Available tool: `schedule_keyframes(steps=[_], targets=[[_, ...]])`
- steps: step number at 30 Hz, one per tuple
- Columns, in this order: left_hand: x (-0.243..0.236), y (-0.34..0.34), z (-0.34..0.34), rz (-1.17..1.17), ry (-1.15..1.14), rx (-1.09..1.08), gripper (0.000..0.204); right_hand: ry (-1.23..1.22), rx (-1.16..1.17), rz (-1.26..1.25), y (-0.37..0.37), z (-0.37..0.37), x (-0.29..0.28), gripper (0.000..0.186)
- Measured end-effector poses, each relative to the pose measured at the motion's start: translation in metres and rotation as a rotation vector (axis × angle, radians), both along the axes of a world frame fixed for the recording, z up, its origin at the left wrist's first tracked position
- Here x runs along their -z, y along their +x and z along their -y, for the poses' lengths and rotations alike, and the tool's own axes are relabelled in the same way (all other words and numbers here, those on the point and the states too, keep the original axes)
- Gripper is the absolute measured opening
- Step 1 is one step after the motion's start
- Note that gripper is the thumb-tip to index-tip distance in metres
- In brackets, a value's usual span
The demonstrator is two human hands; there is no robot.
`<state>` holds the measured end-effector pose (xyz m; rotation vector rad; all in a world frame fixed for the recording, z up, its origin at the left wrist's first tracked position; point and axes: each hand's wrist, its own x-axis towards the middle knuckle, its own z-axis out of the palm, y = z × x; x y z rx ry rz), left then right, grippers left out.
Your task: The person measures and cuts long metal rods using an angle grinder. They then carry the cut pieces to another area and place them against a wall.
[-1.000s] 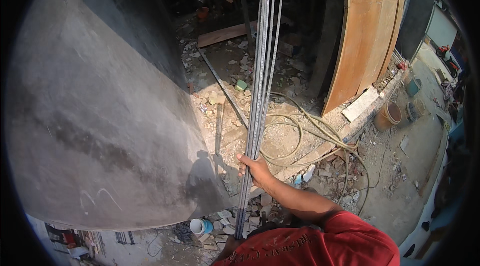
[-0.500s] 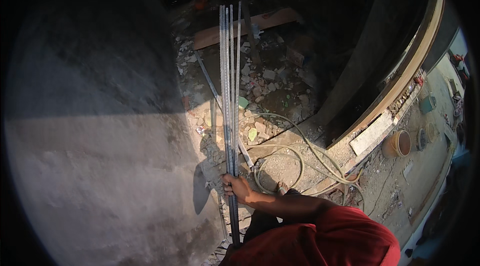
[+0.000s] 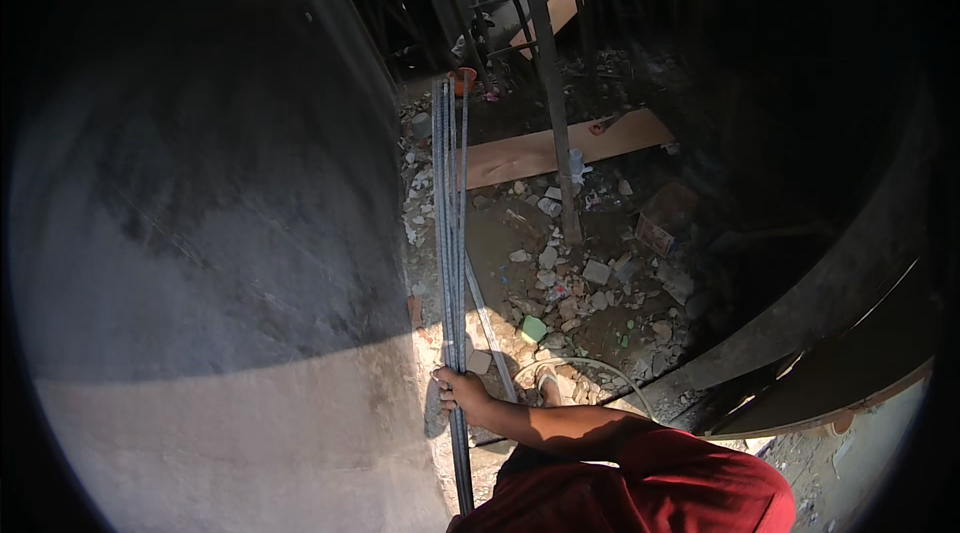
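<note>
My right hand [image 3: 462, 395] is closed around a bundle of several long steel rebars [image 3: 447, 253]. The bars stretch away from me, close together at my fist and slightly spread at their far ends. Their near ends run down beside my red shirt [image 3: 640, 483] and out of sight. My left hand does not show. Just right of the bundle, a long straight grey bar [image 3: 487, 328] lies on the ground.
A large grey wall [image 3: 230, 283] fills the left. Broken rubble [image 3: 600, 273] covers the ground ahead. A wooden plank [image 3: 560, 148] lies across it beside an upright post [image 3: 550, 83]. A hose [image 3: 600, 365] curls near my foot [image 3: 548, 385]. An orange bucket [image 3: 463, 82] stands farther off.
I have moved forward into the shaded area with the rebars still in my right hand. The plank and post appear nearer, and the buckets on the right have left the view.
</note>
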<state>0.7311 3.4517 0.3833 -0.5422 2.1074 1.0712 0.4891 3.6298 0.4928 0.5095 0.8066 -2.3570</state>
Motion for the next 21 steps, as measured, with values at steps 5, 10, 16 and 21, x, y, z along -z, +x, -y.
schedule_keyframes(steps=[5,10,16,21], targets=[[0.014,-0.22,-0.026,-0.064,-0.033,-0.001,0.023,-0.081,-0.082,-0.073,-0.214,-0.022,0.038,0.027],[-0.019,-0.407,-0.043,-0.094,-0.026,-0.008,0.024,0.01,-0.051,-0.04,-0.398,-0.047,-0.043,0.033],[-0.021,-0.613,-0.077,-0.124,-0.031,-0.024,0.024,-0.025,-0.053,-0.091,-0.616,-0.087,-0.045,0.034],[0.007,-0.798,-0.115,-0.15,-0.078,-0.1,0.025,-0.085,-0.101,-0.151,-0.812,-0.121,-0.037,0.035]])
